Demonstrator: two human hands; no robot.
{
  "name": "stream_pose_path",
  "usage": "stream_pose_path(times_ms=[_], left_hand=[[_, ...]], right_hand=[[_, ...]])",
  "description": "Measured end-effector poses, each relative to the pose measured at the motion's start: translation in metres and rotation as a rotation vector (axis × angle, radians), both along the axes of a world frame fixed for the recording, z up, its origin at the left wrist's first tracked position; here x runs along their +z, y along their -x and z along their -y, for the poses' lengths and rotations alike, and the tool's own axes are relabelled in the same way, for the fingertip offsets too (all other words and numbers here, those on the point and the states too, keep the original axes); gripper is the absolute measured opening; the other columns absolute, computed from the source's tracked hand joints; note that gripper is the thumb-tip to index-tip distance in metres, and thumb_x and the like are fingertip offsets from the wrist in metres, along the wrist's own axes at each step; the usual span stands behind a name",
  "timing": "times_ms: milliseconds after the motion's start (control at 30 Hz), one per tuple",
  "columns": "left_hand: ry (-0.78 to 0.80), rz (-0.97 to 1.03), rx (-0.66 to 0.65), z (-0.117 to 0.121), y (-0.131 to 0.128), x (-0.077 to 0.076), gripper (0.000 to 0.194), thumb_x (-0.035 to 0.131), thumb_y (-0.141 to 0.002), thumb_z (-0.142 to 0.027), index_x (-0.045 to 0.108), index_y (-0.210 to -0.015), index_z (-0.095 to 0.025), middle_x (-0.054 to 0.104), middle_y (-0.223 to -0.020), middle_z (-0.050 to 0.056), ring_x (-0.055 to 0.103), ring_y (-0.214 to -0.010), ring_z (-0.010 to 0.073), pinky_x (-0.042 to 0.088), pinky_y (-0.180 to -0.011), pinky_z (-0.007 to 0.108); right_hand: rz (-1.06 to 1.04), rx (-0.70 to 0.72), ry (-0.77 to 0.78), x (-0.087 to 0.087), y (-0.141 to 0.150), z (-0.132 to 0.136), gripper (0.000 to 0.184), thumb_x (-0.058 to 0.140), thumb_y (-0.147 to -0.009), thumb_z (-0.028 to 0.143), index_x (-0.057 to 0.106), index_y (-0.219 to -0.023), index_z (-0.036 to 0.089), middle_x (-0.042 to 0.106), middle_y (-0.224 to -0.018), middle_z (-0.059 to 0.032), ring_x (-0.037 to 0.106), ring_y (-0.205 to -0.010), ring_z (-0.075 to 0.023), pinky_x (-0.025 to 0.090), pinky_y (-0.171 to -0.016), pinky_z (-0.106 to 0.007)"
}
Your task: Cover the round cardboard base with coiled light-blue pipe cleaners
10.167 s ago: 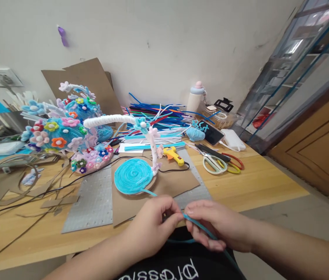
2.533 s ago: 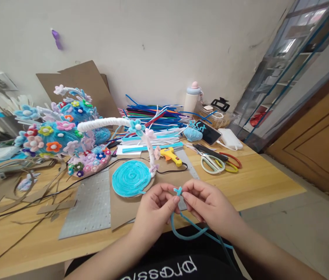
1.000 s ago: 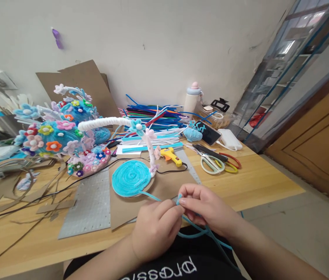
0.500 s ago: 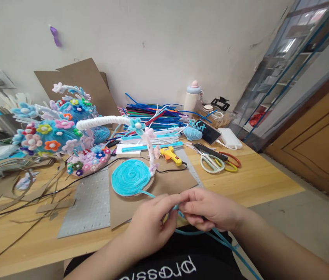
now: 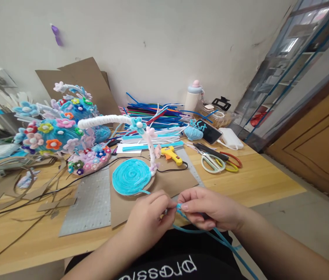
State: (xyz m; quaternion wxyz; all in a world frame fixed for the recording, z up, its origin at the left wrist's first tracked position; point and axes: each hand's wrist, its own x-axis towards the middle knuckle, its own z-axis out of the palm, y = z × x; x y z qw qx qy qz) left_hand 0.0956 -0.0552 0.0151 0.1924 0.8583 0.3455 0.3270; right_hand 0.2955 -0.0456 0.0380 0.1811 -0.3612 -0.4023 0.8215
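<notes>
A wooden table [image 5: 260, 182] stands against a pale wall [image 5: 164, 46], with a brown door [image 5: 316, 144] off to the right. At its near edge, the two hands meet. The left hand [image 5: 152, 214] is curled, thumb and fingers pinched together on a soft blue strand [image 5: 192, 231]; the right hand [image 5: 211, 209] pinches it just beside, its other fingers folded beneath. Between the fingertips a short bit of blue shows, while loose lengths hang below over a black shirt [image 5: 158, 260].

A tail of blue runs from the rim of the coiled blue disc [image 5: 131, 176] to behind the left hand. The step in hand looks like joining lengths of strand, though the fingers hide the exact wrap; the next move seems to call for a firm pinch and small twists, without tugging at the disc.

The disc rests on a cardboard sheet [image 5: 178, 184], a flowered white stem [image 5: 106, 121] rising at its right edge. Near that stem lie a yellow glue gun [image 5: 173, 156] and its black cable. Scissors [image 5: 211, 161] lie farther right. The upright stem could get in the way of reaching behind the disc.
</notes>
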Motion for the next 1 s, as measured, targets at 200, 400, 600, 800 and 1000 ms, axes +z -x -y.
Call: stream_pose_path(times_ms=[200, 400, 600, 800, 1000], left_hand=[[-0.002, -0.073, -0.02, 0.0, -0.001, 0.005, 0.011, 0.047, -0.087, -0.013, 0.056, -0.089, -0.017, 0.06, -0.078, 0.003, 0.055, -0.071, 0.0151, 0.043, -0.061, 0.026], [-0.34, -0.392, -0.012, 0.001, 0.0, 0.005, 0.019, 0.042, -0.089, -0.013, 0.053, -0.074, -0.017, 0.057, -0.07, 0.003, 0.052, -0.062, 0.0183, 0.042, -0.056, 0.032], [-0.176, -0.215, -0.008, 0.003, 0.0, 0.005, 0.014, 0.045, -0.087, -0.009, 0.056, -0.094, -0.016, 0.063, -0.083, 0.004, 0.058, -0.075, 0.018, 0.048, -0.063, 0.029], [-0.16, -0.218, 0.031, 0.007, -0.002, 0.0, 0.013, 0.045, -0.085, -0.011, 0.056, -0.079, -0.016, 0.061, -0.071, 0.003, 0.057, -0.064, 0.0171, 0.043, -0.057, 0.028], [0.344, -0.197, 0.005, 0.003, -0.005, 0.01, 0.008, 0.051, -0.073, -0.012, 0.057, -0.069, -0.016, 0.058, -0.061, -0.001, 0.052, -0.057, 0.0123, 0.035, -0.052, 0.022]], right_hand=[[0.027, -0.033, 0.039, -0.003, 0.006, 0.002, 0.016, 0.059, -0.075, 0.03, 0.051, -0.081, 0.018, 0.044, -0.044, 0.0099, 0.025, -0.03, -0.0013, 0.014, -0.03, -0.014], [0.092, -0.053, -0.076, -0.01, 0.014, 0.008, 0.02, 0.053, -0.079, 0.034, 0.051, -0.069, 0.017, 0.055, -0.044, 0.0041, 0.032, -0.026, -0.0024, 0.012, -0.028, -0.015], [-0.052, -0.028, 0.156, -0.014, 0.008, 0.005, 0.014, 0.056, -0.073, 0.029, 0.047, -0.069, 0.019, 0.043, -0.044, 0.01, 0.023, -0.029, -0.001, 0.013, -0.031, -0.015], [0.028, 0.019, 0.118, -0.017, 0.009, 0.005, 0.014, 0.05, -0.075, 0.031, 0.041, -0.07, 0.021, 0.033, -0.044, 0.0123, 0.013, -0.032, -0.0028, 0.01, -0.035, -0.017], [0.616, 0.139, -1.25, -0.013, -0.001, 0.023, 0.012, 0.049, -0.08, 0.016, 0.051, -0.069, 0.018, 0.053, -0.061, 0.0002, 0.042, -0.054, -0.0108, 0.021, -0.05, -0.026]])
